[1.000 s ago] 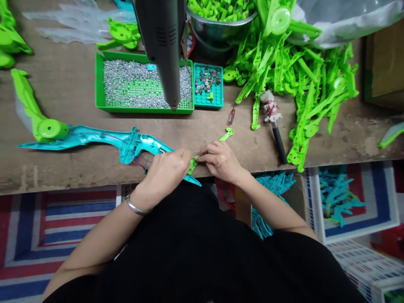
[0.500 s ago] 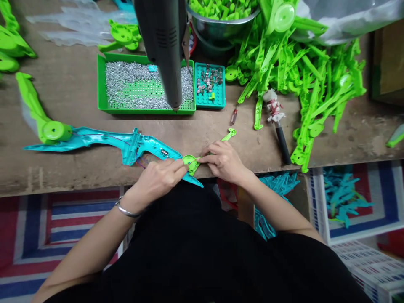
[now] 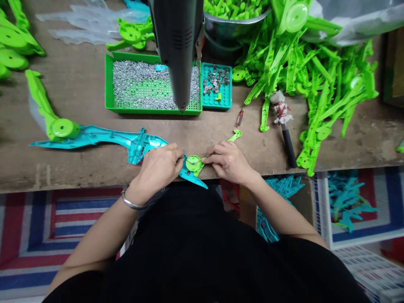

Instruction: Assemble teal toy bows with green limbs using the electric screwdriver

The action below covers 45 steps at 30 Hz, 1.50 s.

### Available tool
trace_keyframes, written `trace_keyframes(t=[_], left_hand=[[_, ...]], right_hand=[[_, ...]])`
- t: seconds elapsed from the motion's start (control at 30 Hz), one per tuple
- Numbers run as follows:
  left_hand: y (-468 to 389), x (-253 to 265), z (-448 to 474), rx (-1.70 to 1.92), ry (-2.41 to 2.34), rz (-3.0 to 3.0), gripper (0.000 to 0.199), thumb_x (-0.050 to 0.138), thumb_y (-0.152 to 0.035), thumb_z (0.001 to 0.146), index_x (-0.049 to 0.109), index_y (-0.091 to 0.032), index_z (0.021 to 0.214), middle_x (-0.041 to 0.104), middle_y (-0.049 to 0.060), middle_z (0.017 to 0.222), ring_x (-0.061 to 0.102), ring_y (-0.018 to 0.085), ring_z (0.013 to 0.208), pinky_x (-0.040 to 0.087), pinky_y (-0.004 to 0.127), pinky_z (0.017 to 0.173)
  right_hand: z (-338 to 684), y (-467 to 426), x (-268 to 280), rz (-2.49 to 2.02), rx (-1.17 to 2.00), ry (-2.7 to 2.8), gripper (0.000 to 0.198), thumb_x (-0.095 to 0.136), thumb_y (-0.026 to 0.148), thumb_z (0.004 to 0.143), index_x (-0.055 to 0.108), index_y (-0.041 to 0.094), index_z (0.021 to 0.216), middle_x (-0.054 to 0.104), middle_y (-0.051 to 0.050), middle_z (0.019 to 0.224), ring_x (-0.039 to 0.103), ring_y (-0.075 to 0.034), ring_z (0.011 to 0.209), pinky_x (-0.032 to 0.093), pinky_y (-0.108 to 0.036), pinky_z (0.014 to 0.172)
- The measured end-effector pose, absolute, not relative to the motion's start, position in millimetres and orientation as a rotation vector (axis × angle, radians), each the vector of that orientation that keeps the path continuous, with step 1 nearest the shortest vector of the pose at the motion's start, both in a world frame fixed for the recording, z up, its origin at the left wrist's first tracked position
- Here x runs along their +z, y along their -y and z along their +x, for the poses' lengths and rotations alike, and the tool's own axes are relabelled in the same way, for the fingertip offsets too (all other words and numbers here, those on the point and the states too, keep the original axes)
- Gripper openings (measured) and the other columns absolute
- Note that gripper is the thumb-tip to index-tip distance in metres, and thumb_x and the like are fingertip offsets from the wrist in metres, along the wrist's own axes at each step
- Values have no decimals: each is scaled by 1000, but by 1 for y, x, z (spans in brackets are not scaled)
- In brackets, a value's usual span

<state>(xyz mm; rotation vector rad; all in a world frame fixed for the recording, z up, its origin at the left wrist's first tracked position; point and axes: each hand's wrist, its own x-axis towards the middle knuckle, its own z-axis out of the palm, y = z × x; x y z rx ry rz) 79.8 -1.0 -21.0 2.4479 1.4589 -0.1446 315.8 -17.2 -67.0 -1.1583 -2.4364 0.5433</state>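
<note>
A long turquoise plastic shell (image 3: 104, 136) lies along the bench's front edge, with thin wire running inside it. On its right end sits a lime-green part with a round disc (image 3: 193, 162) and an arm (image 3: 235, 135) reaching to the upper right. A thin dark wire (image 3: 198, 161) crosses the disc between my hands. My left hand (image 3: 161, 165) is closed over the shell, fingertips pinched at the wire's left side. My right hand (image 3: 231, 161) lies over the green arm, its thumb and finger pinching the wire's right end. Another green part (image 3: 63, 128) sits on the shell's left end.
A dark power screwdriver (image 3: 180, 54) hangs over a green tray (image 3: 151, 112) of screws. Beside it are a turquoise tray (image 3: 217, 104), a small screwdriver (image 3: 240, 118) and a cloth-wrapped tool (image 3: 288, 145). Green parts (image 3: 318, 92) are heaped at right, near a metal bowl (image 3: 235, 26).
My left hand has lifted slightly and drawn back off the disc, uncovering more of it. My right hand keeps its pinch. The whole view has shifted a little.
</note>
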Motion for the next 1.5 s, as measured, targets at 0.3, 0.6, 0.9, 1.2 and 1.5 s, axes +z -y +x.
trace_keyframes(t=[0.3,0.6,0.9,1.2,1.5], left_hand=[[8,-19,86,-256,-1531,2440,31,42,-24,94,69,-16,84,66,9,87,63,21,71,34,31,55],[9,-17,87,-262,-1540,2452,31,40,-24,96,69,-16,86,67,8,89,65,22,72,32,32,55],[-20,-13,54,126,-1317,2326,15,56,-20,86,68,-16,80,65,3,76,58,15,69,40,27,65],[-40,-1,60,-109,-1263,2389,14,56,-18,80,70,-18,78,69,4,78,59,16,70,36,29,65],[-49,-3,87,-461,-1388,2530,16,55,-15,77,70,-17,80,67,10,68,65,24,69,35,30,56]], right_hand=[[311,19,-62,-1171,516,2391,27,52,7,82,74,21,92,70,-4,93,55,-21,86,34,-38,79],[275,28,-55,-1008,463,2489,16,49,14,85,64,18,89,68,-5,81,52,-22,85,34,-37,79],[268,28,-59,-1095,435,2474,31,48,15,86,67,15,111,63,-6,80,45,-22,82,29,-37,75],[257,26,-57,-1162,388,2552,42,49,19,85,68,17,123,57,-6,82,39,-22,81,25,-39,74],[253,25,-58,-1175,423,2558,37,50,20,85,71,15,115,55,-7,83,39,-22,80,24,-39,74]])
